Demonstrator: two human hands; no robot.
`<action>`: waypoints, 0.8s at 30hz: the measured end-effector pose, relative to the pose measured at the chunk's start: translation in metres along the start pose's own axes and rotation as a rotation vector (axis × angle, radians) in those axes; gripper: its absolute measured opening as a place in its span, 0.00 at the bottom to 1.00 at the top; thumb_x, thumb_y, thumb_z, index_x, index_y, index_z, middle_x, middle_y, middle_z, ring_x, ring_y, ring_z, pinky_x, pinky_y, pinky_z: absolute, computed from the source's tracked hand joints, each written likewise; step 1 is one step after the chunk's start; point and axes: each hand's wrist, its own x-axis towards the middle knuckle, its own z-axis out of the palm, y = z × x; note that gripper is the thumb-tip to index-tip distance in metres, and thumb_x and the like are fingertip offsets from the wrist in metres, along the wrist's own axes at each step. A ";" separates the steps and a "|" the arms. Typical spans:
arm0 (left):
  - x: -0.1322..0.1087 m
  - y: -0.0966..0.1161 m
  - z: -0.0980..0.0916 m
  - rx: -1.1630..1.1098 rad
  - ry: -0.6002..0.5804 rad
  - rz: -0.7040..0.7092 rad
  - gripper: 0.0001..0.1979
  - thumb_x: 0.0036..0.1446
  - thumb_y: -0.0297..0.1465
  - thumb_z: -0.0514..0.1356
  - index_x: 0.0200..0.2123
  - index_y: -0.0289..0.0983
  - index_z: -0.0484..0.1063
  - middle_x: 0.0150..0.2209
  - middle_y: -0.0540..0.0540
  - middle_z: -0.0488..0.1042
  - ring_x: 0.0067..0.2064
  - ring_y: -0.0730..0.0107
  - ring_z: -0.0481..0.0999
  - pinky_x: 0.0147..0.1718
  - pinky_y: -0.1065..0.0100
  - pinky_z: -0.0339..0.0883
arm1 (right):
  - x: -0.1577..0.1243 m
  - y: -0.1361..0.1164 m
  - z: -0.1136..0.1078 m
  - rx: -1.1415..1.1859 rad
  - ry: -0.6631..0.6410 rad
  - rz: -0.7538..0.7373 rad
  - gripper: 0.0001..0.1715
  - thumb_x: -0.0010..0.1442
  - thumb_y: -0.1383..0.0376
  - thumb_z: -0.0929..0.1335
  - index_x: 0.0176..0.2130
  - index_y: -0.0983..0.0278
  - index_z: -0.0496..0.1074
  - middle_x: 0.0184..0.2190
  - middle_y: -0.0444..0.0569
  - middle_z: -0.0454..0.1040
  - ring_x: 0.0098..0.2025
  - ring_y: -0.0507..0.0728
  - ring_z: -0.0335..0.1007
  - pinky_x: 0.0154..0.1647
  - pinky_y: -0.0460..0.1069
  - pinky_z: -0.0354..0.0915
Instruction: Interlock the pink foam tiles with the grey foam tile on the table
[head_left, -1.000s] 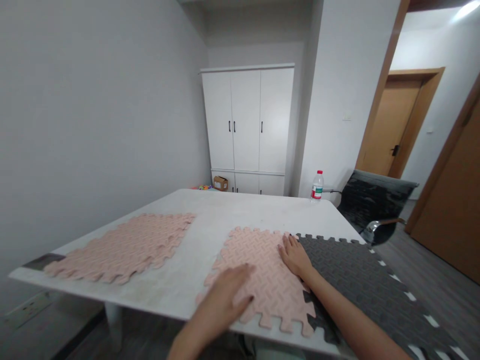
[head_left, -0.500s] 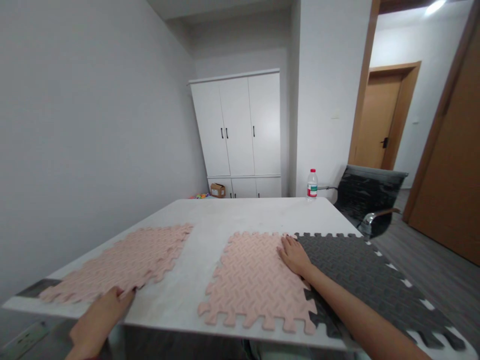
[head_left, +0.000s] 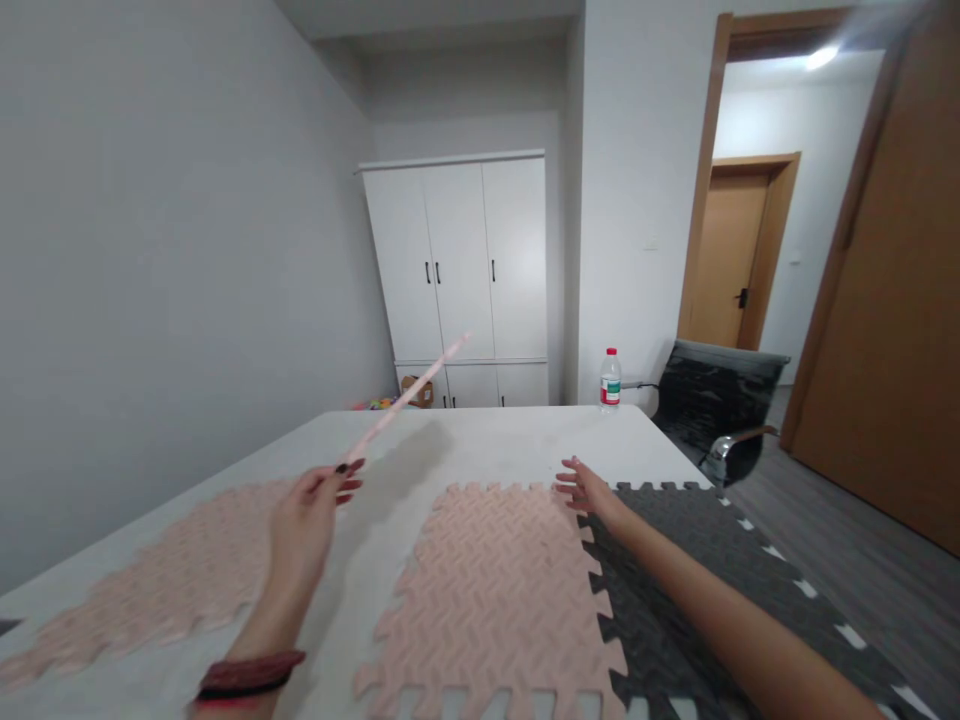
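My left hand (head_left: 311,515) is closed on the edge of a pink foam mat tile (head_left: 409,393), raised off the table and seen almost edge-on as a thin slanted strip. Below and left of that hand, another pink tile (head_left: 191,560) lies flat. Over the far right corner of the middle pink tile (head_left: 495,590) is my right hand (head_left: 589,495), fingers spread and holding nothing. A dark grey tile (head_left: 667,560) with the same jigsaw edges lies along the right side of the middle tile, their teeth meshed.
The white table (head_left: 480,440) carries the tiles. A bottle with a red cap (head_left: 610,380) stands at its far right edge. Beyond are a black chair (head_left: 716,400), white cupboards (head_left: 461,270) and a cardboard box (head_left: 418,391). A wall (head_left: 150,250) runs along the left.
My left hand has lifted a pink tile from the left pile and brought it up and rightward. My right hand, flat on the middle tile before, has risen slightly with fingers spread.
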 end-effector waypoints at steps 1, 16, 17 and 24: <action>-0.002 0.005 0.028 -0.019 -0.084 0.036 0.13 0.55 0.42 0.54 0.33 0.38 0.65 0.38 0.47 0.74 0.36 0.67 0.74 0.36 0.66 0.68 | 0.003 -0.007 -0.016 0.121 -0.009 0.028 0.43 0.61 0.43 0.40 0.61 0.63 0.53 0.54 0.60 0.67 0.50 0.59 0.69 0.47 0.59 0.65; -0.058 -0.016 0.314 0.384 -0.840 0.314 0.13 0.60 0.39 0.56 0.38 0.34 0.70 0.37 0.48 0.73 0.38 0.69 0.73 0.40 0.60 0.68 | 0.009 0.120 -0.225 0.186 0.528 0.486 0.28 0.53 0.67 0.66 0.53 0.64 0.58 0.40 0.53 0.71 0.37 0.57 0.73 0.39 0.54 0.71; -0.058 -0.018 0.322 0.440 -0.851 0.332 0.13 0.59 0.39 0.56 0.39 0.35 0.70 0.39 0.47 0.73 0.40 0.68 0.73 0.42 0.59 0.68 | 0.010 0.130 -0.225 0.110 0.543 0.489 0.30 0.52 0.67 0.66 0.54 0.65 0.58 0.43 0.55 0.71 0.41 0.58 0.72 0.41 0.56 0.70; -0.053 -0.025 0.356 0.754 -0.886 0.401 0.13 0.59 0.38 0.57 0.43 0.35 0.69 0.43 0.45 0.72 0.43 0.66 0.73 0.43 0.57 0.69 | 0.015 0.184 -0.213 -0.343 0.539 0.350 0.31 0.55 0.63 0.63 0.56 0.72 0.60 0.53 0.63 0.65 0.56 0.64 0.61 0.59 0.56 0.52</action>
